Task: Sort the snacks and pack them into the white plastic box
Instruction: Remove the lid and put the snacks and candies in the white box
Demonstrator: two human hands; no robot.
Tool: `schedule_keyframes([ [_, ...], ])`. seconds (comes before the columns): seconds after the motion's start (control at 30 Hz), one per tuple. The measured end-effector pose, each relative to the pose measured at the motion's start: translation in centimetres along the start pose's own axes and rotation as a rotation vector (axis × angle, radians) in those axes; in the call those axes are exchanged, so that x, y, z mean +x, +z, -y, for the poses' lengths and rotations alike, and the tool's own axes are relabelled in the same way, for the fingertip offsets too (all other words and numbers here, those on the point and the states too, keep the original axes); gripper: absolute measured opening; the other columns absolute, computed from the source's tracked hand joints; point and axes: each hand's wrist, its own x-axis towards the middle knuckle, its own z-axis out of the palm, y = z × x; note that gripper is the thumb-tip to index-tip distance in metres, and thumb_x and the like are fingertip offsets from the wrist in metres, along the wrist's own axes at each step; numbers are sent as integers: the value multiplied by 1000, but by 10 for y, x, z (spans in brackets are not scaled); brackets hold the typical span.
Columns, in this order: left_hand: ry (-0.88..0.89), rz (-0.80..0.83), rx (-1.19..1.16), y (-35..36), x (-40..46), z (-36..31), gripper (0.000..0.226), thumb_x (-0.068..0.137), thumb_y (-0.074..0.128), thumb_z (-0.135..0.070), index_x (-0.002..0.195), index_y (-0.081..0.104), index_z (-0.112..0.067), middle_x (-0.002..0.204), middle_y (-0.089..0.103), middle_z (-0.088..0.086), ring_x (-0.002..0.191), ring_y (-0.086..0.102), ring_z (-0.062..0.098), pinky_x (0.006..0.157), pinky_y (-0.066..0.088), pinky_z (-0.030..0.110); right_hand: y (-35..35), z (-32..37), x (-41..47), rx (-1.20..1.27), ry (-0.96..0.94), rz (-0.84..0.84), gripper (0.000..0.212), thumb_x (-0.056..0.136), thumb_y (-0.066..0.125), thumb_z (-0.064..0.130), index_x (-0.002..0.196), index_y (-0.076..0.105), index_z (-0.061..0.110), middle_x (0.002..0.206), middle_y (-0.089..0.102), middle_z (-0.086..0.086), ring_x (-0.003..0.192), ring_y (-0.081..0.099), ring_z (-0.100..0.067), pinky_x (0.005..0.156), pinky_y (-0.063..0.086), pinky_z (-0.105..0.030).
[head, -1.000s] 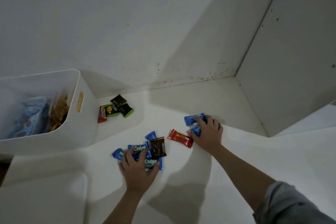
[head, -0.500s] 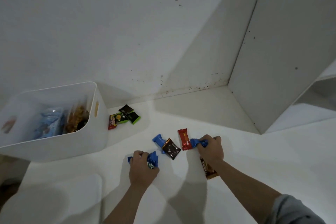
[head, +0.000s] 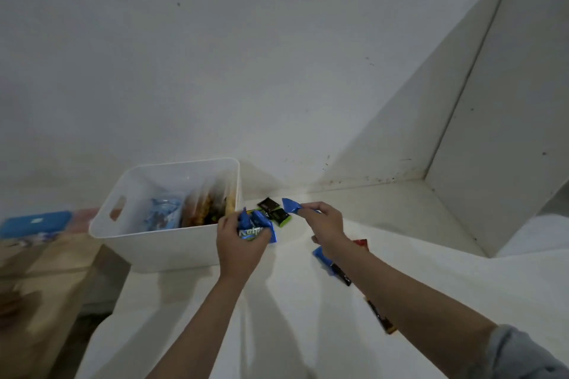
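Observation:
My left hand (head: 238, 244) is closed around a bunch of blue snack packets (head: 255, 226), held in the air beside the right wall of the white plastic box (head: 160, 244). My right hand (head: 326, 226) pinches one blue packet (head: 292, 205) above the counter. The box holds pale blue packets (head: 163, 214) on the left and brown and orange snacks (head: 204, 209) on the right. Under my right forearm lie another blue packet (head: 321, 257), a red packet (head: 361, 244), a dark brown packet (head: 341, 274) and a second brown one (head: 381, 318).
Black and green packets (head: 274, 212) lie on the white counter (head: 277, 317) just right of the box. A white panel (head: 505, 120) rises at the right. A blue lidded container (head: 35, 223) sits on a wooden surface at far left.
Both hands lifted off the counter with blue packets and moved left and away toward the box. The view tilted so the box now sits nearer the centre.

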Motion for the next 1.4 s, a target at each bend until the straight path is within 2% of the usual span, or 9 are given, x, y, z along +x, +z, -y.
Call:
schedule_keyframes([
  [0.23,-97,-54,62,-71,101,20,37,58,72,-41,82,58,-17,92,63,13,82,63,27,76,55,45,124,35,8,-247,-261,95,11,69,74,21,68,66,28,92,66,-4,78,65,-14,61,52,-20],
  [0.37,-263,11,187,-81,130,34,35,84,65,-30,109,53,-8,102,61,11,97,60,32,87,50,40,164,40,18,-409,-196,115,22,67,67,42,81,69,25,108,58,-8,90,63,-24,78,57,-34],
  [0.47,-335,111,234,-80,133,47,42,95,49,-29,130,43,-7,114,54,7,113,54,32,97,42,36,177,47,15,-368,-109,224,35,80,59,50,70,62,17,83,61,-1,83,60,-21,79,51,-33],
  [0.57,-265,144,213,-80,124,51,30,96,45,-22,118,54,-5,109,59,8,104,55,28,86,38,31,174,49,12,-240,-86,324,33,93,49,43,84,57,13,81,56,0,80,54,-18,75,41,-29],
  [0.73,60,1,182,-66,90,48,13,92,51,-13,90,60,-4,87,58,9,89,56,29,80,45,37,140,24,7,-131,-166,172,21,95,49,28,103,61,12,93,60,1,85,56,-13,67,44,-21],
  [0.9,412,-22,181,-20,38,48,16,83,51,-14,87,61,-2,91,57,8,91,51,18,87,41,24,50,-63,3,-466,-332,7,31,91,58,23,119,57,10,118,53,-10,109,49,-18,92,36,-22],
  [1.1,259,214,236,39,5,86,24,82,54,-22,99,59,-5,99,54,8,95,55,23,88,44,26,-88,-169,-13,-943,-261,-260,66,75,51,57,118,57,8,113,59,-20,101,58,-41,86,46,-46],
  [1.2,156,285,338,60,2,106,39,79,58,-27,108,58,-2,108,54,15,103,53,32,90,44,34,-131,-186,-20,-1101,-118,-248,96,65,43,74,138,43,12,144,39,-23,130,39,-45,99,31,-65],
  [1.4,32,381,514,98,19,137,76,79,68,-40,133,41,5,139,35,28,131,30,42,109,28,52,-135,-190,10,-1169,-74,-111,131,53,42,95,151,0,20,160,-2,-14,147,1,-33,110,10,-67],
])
